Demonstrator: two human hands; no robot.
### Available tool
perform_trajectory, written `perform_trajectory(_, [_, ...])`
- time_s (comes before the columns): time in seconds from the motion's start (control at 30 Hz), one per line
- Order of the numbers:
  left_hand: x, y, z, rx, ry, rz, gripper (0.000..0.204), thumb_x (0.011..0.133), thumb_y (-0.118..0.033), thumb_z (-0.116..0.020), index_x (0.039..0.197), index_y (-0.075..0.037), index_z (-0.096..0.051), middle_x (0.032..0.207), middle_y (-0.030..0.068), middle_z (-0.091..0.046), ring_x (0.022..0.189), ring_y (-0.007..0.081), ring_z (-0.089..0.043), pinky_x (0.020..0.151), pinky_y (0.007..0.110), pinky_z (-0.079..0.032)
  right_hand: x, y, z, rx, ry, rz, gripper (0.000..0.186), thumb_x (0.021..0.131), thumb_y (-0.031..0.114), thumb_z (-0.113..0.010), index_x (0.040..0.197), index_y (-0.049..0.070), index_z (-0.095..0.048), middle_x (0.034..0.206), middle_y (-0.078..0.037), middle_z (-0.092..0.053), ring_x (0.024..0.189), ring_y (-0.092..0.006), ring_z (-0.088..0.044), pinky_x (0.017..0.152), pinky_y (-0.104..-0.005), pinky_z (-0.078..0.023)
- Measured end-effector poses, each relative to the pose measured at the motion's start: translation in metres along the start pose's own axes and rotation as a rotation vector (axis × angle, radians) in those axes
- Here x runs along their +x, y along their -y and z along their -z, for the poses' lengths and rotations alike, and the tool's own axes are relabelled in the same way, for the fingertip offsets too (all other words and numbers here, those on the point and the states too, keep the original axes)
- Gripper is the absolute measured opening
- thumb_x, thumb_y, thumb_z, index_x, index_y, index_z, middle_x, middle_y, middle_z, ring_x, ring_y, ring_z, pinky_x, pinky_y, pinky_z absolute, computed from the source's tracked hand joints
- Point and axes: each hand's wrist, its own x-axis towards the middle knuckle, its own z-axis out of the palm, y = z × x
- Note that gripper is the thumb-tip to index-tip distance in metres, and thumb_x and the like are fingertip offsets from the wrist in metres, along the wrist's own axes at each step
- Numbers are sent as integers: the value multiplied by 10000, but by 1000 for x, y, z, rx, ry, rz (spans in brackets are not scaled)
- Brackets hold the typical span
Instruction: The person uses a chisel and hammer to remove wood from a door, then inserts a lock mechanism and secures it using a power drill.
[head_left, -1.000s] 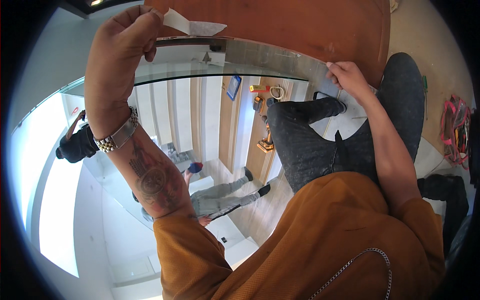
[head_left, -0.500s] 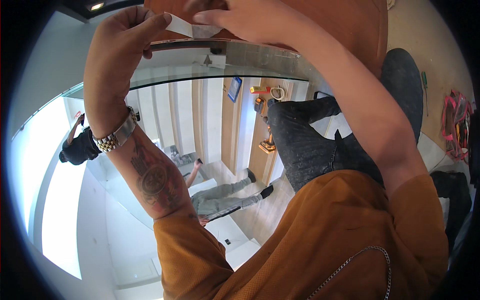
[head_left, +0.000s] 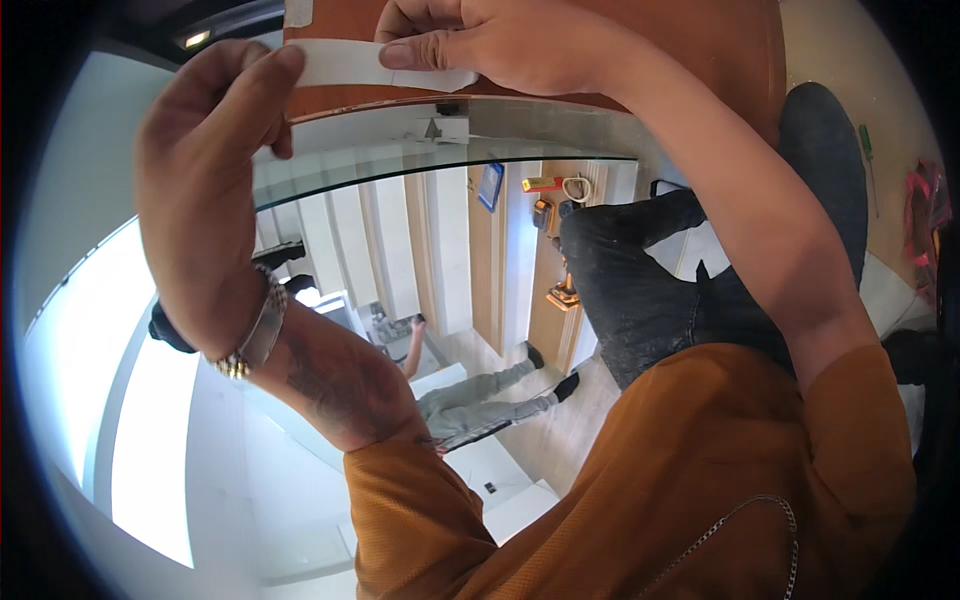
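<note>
A strip of white tape (head_left: 335, 64) is stretched between my two hands near the top of the view. Thumb and finger of my left hand (head_left: 215, 125) pinch its left end. My right hand (head_left: 500, 45) pinches it closer to its right end, which sticks out a little below the thumb. Behind the strip lies a reddish-brown panel (head_left: 620, 60). Just below my hands runs the edge of a glass sheet (head_left: 440, 160).
Through or in the glass appear a person in grey trousers (head_left: 480, 400), a cordless drill (head_left: 563, 293) and a blue flat item (head_left: 490, 187). At the right are my dark trouser leg (head_left: 825, 170), a green-handled screwdriver (head_left: 866, 145) and a pink bundle (head_left: 925, 220).
My left hand has moved left and slightly down. The tape, folded before, is now pulled nearly straight, and my right hand grips it with thumb and fingers.
</note>
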Motion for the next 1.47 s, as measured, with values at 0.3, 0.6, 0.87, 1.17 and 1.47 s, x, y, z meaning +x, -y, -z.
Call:
perform_trajectory(0.3, [15,33,8,99,-29,71,205,882,-211,-789,845,-36,-688,733,-20,-627,652,46,-487,615,209,-379,-17,-5,-12,113,-220,-240,241,985,181,-635,1100,-32,-642,1046,-146,-699,921,-208,-652,762,-317,-529])
perform_trajectory(0.6, [1,62,-9,341,-239,78,272,877,-261,-800,861,-15,-686,768,26,-676,696,91,-589,692,228,-449,-20,-15,-40,139,-482,-280,125,906,71,-672,974,-33,-657,899,-161,-707,828,-260,-683,757,-363,-536])
perform_trajectory(0.87, [2,59,-9,373,-311,57,224,871,-193,-808,857,-6,-686,732,29,-689,695,77,-635,695,204,-488,-11,-28,-52,127,-604,-155,96,893,52,-677,926,-34,-651,907,-205,-718,853,-312,-707,744,-389,-544])
perform_trajectory(1.17, [3,63,-2,346,-305,35,204,859,-190,-815,870,-19,-706,752,35,-711,711,81,-649,716,213,-496,-12,7,-35,145,-480,-336,112,912,34,-661,972,-54,-626,924,-239,-711,862,-328,-709,760,-394,-555])
perform_trajectory(1.47, [4,65,-1,444,-328,32,220,845,-213,-828,864,-20,-725,744,48,-712,695,86,-644,680,236,-497,-10,-8,-34,89,-437,-266,174,924,63,-669,1045,-44,-604,1027,-258,-706,945,-353,-708,806,-410,-558])
